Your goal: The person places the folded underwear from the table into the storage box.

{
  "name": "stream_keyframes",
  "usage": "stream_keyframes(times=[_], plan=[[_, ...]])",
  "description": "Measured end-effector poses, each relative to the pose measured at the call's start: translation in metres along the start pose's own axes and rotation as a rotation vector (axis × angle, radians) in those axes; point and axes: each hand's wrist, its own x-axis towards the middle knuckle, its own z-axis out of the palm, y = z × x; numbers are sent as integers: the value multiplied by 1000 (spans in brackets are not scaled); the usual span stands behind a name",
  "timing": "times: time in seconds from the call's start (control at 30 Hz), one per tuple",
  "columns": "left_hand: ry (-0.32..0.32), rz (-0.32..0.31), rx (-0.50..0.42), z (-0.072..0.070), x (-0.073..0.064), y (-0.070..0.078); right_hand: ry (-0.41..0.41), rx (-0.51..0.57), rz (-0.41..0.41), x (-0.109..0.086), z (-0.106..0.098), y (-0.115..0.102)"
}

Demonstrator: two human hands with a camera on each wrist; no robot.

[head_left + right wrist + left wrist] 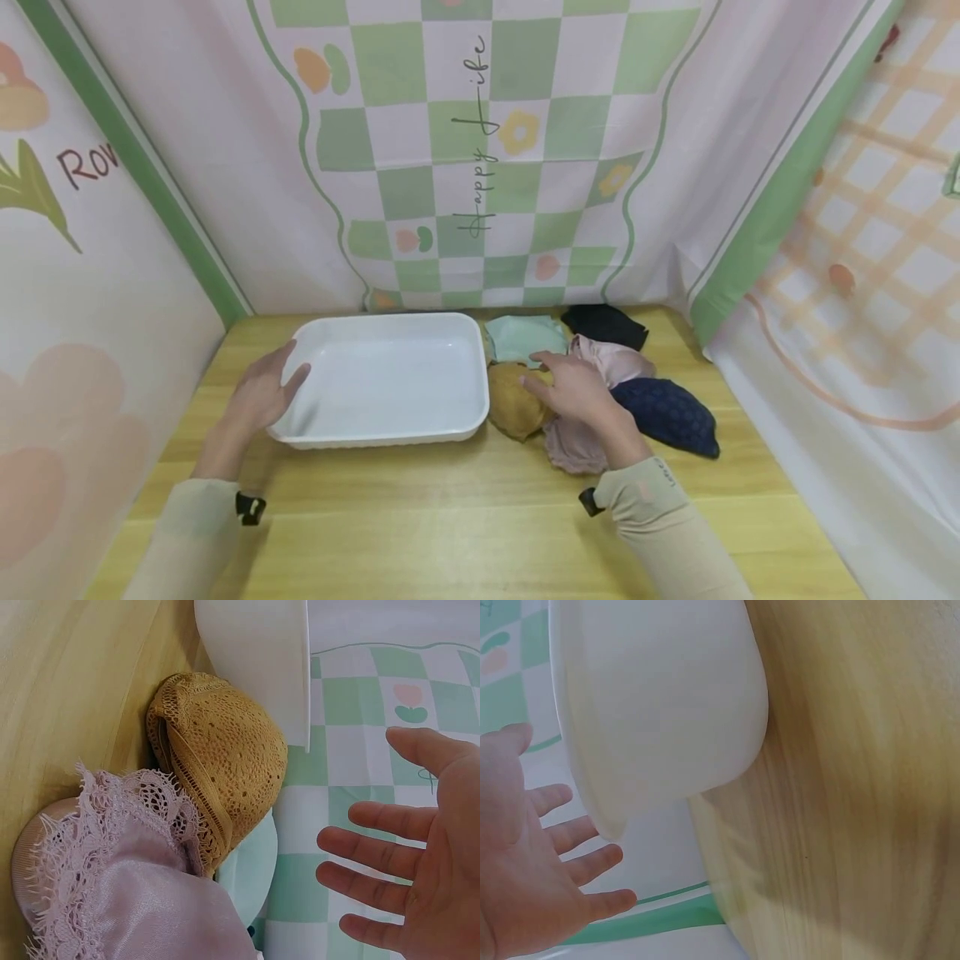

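My left hand hovers at the left edge of a white rectangular tray, fingers spread. In the left wrist view its fingertips lie close to the tray's rim; contact is unclear. Over a group of folded bras, my right hand has its fingers straight and holds nothing. Beneath or near it are a mustard lace bra and a mauve lace-edged bra. Around them lie a mint green bra, a pale pink satin one, a navy one and a black one.
All of these stand on a wood-grain table. A curtain with green checks hangs behind its back edge, and printed cloth closes off both sides. Dark bands sit at the wrists.
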Motion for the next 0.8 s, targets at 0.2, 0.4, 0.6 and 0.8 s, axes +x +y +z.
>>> stream_keyframes(times=[0.2,0.4,0.6,0.8], plan=[[-10,-11,3,2,-1,-2,-8,7,3,0,1,1],[-24,-25,0,2,-1,-3,-11,14,-3,0,1,1],[-32,-21,-6,4,-1,-6,-11,6,-3,1,3,1],[-31,-18,-8,6,0,-11,-17,8,0,1,4,1]])
